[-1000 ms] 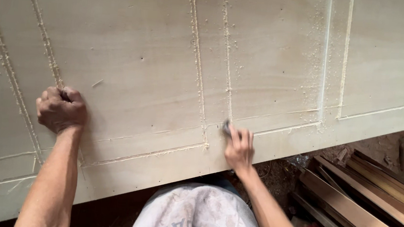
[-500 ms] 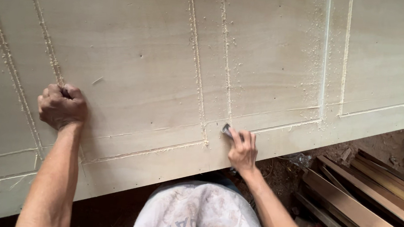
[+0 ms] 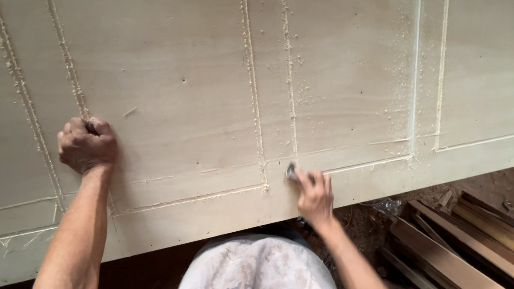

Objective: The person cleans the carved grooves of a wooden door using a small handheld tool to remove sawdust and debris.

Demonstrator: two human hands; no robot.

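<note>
Panel [image 3: 212, 86]; hands [image 3: 87, 144] clenched upon it.

Left hand [image 3: 87, 144] fisted on grooved wooden panel [image 3: 200, 85], right hand [image 3: 314, 195] pinching small grey tool [image 3: 292, 170] at groove corner.

Stack of long brown wooden battens [image 3: 474, 259] on the ground, reddish dirt floor [image 3: 498, 182] strewn with sawdust just beyond the battens, pale printed cloth [image 3: 259, 273] left of the battens, small crumpled clear scrap [image 3: 390, 205] at the battens' upper left end

Grooved wooden panel [image 3: 184, 65], sawdust [image 3: 300, 96] scattered
</note>
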